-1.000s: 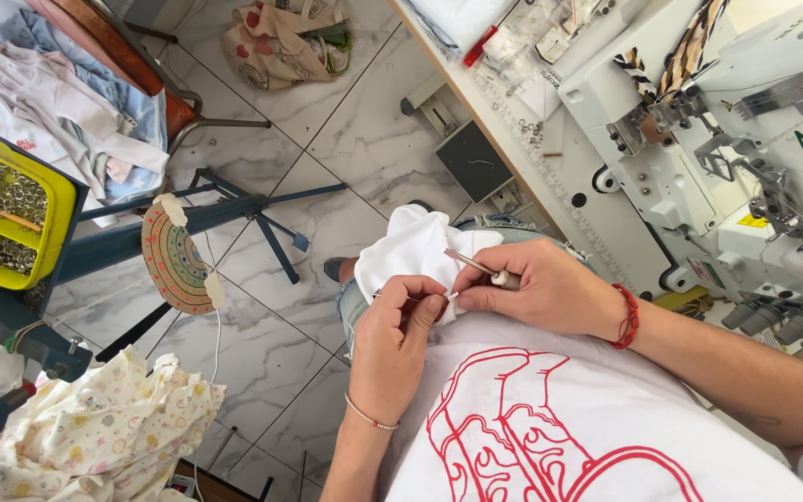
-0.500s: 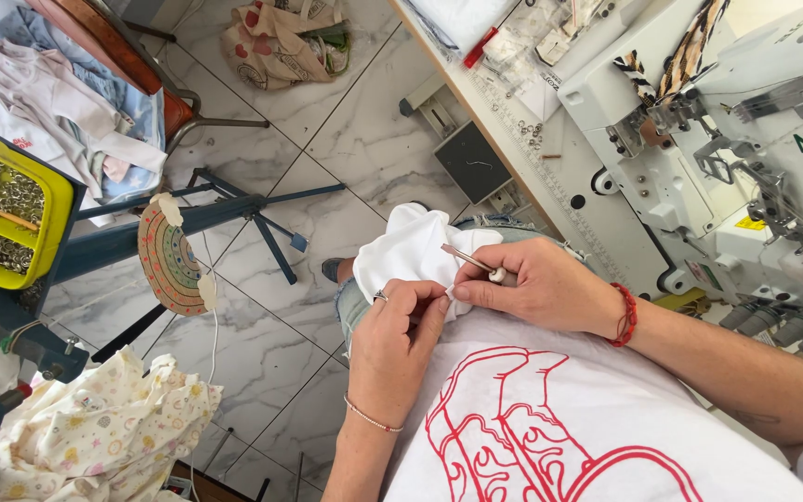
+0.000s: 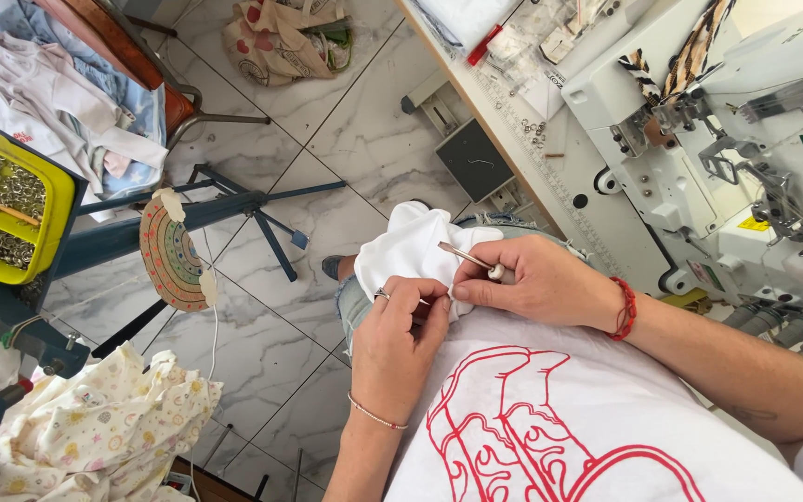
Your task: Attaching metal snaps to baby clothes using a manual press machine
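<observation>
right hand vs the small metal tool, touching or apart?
Touching. The head view shows the right hand pinching the small metal tool at its handle end, with the tip resting over the white fabric that the left hand also grips.

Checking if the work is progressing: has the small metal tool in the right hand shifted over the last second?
No. The metal tool stays over the white cloth, same distance from the sewing machine.

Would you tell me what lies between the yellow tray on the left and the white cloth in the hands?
In the head view, a blue metal stand with a round patterned disc lies between the yellow tray and the white cloth, over marble floor tiles.
</observation>
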